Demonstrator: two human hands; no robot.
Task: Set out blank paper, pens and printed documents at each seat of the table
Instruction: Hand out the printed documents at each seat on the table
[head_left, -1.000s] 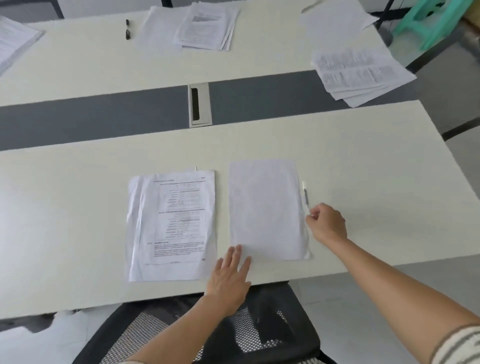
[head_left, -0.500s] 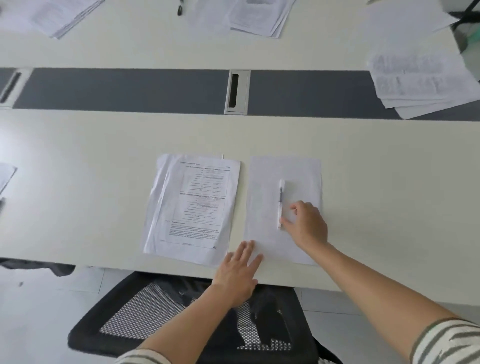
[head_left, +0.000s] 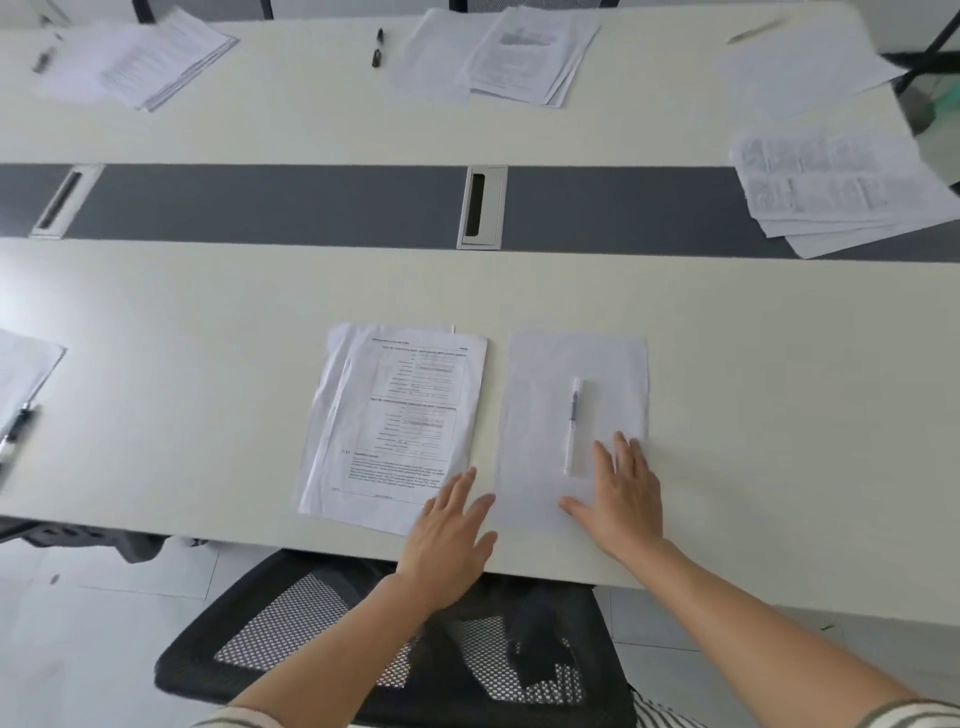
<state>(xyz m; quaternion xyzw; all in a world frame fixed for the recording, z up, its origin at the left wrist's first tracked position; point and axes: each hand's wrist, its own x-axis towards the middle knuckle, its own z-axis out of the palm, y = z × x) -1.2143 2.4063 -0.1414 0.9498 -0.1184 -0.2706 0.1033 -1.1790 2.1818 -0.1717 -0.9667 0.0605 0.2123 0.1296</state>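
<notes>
From where I stand, this seat looks finished. The landmark is the black mesh chair (head_left: 415, 639) pushed under the near edge of the table (head_left: 208, 415). Just beyond the chair, on the left, lies the printed document (head_left: 405, 415), several sheets a little fanned. Beside it on the right, not touching, lies the blank paper (head_left: 540, 405), and the white pen (head_left: 574, 423) rests along the middle of this sheet.

The left hand (head_left: 449, 535) is flat and spread, holding nothing; its fingertips lie on the near right corner of the printed document. The right hand (head_left: 621, 499) is also open and flat, palm down on the near right part of the blank paper, just beside the pen; it grips nothing.

Far across from the chair, two seats have papers, and a black pen (head_left: 377, 48) lies by one of them; the pictures are blurred there, so I cannot say they are complete. To the far left of the chair, another sheet with a dark pen is partly in view. At the far right lies a loose pile of printed pages (head_left: 841, 187), which I think waits to be shared to the remaining seats.
</notes>
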